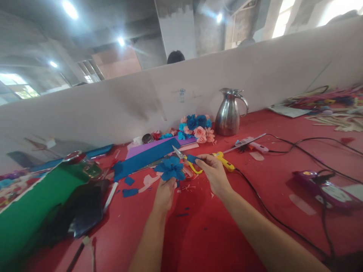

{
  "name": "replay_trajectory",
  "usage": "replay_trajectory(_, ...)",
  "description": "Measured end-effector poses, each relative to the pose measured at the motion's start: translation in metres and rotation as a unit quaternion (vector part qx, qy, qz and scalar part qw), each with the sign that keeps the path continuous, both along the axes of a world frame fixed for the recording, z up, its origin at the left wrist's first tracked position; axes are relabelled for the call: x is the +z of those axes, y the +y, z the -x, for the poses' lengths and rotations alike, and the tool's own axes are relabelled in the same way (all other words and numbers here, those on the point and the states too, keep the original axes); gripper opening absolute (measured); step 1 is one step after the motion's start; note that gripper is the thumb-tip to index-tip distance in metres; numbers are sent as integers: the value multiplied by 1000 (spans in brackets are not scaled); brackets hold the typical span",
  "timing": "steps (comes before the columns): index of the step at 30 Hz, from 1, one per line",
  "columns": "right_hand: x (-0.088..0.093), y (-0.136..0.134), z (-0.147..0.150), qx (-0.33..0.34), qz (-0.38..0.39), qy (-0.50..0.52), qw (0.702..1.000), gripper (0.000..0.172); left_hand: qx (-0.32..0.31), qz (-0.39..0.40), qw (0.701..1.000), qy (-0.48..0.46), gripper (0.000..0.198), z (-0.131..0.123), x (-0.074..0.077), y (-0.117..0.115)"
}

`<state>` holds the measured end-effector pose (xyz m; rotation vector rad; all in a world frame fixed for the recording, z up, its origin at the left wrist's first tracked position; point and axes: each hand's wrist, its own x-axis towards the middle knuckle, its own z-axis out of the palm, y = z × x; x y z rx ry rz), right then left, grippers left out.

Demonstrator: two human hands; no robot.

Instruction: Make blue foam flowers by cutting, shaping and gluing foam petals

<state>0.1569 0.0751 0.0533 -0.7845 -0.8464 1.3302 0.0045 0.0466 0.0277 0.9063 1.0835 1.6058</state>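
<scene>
My left hand (pixel 167 192) is closed around the underside of a blue paper flower (pixel 172 168), which faces up with its petals spread. To its right, my right hand (pixel 213 170) pinches a small piece of blue paper (pixel 191 158) between thumb and fingertips. Just beyond the hands lie yellow-handled scissors (pixel 181 154), their blades pointing to the upper left. A yellow glue gun (pixel 226 162) rests right behind my right hand, its cord trailing to the lower right. A long blue paper strip (pixel 144 160) stretches out behind the flower.
At the back stand a steel jug (pixel 228 113) and a bunch of blue and pink paper flowers (pixel 197 128). On the right are a purple power strip (pixel 329 190), several cords and a second glue gun (pixel 256 145). A green box (pixel 42 207) and black plastic (pixel 87 215) occupy the left.
</scene>
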Motion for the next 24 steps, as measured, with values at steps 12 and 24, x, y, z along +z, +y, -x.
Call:
replay_trajectory(12, 0, 0, 2, 16, 3, -19, 1000, 12, -15, 47, 994, -95, 26, 3, 2, -2)
replay_trajectory(24, -11, 1, 9, 78, 52, -25, 995, 18, -65, 54, 990, -111, 17, 0, 1, -1)
